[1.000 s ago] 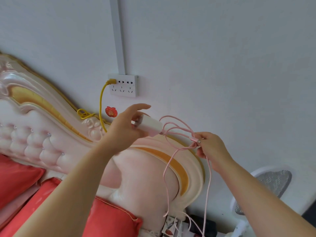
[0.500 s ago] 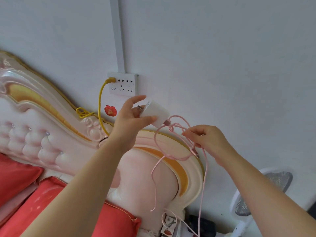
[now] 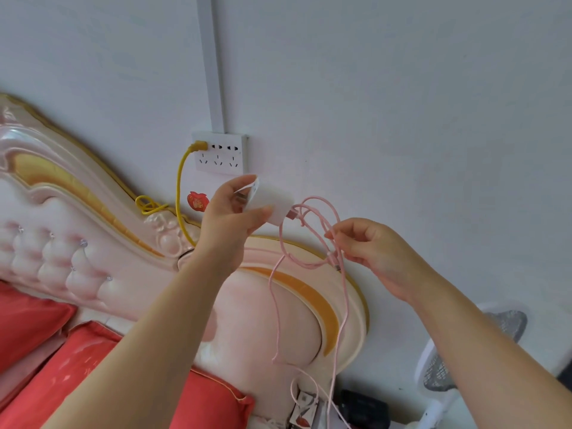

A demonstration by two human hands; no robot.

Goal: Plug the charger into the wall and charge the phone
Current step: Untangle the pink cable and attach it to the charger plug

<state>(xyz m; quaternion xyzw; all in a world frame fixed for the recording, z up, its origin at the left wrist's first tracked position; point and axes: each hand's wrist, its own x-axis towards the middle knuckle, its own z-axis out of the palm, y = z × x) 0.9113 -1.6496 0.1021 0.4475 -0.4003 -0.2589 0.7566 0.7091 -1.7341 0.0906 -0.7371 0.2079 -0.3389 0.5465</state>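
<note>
My left hand (image 3: 229, 221) grips a white charger block (image 3: 274, 204) between thumb and fingers, just below the white wall socket panel (image 3: 220, 156). The block's prongs point up and left toward the panel. A pink cable (image 3: 312, 230) runs from the block's lower right end in loose loops. My right hand (image 3: 376, 253) pinches those loops to the right of the block, with the cable's free plug end hanging by its fingers. The rest of the cable drops down past the headboard. No phone is clearly visible.
A yellow plug and cord (image 3: 182, 181) fills the panel's top left outlet. A white conduit (image 3: 212, 63) runs up the wall. A pink and gold headboard (image 3: 93, 243) and red pillows (image 3: 34, 332) lie below left. A white fan (image 3: 458, 363) stands lower right, dark items (image 3: 362, 407) below.
My left hand has lifted the charger block closer to the socket panel and turned its prongs toward it. My right hand has shifted along the pink cable, whose loops hang looser.
</note>
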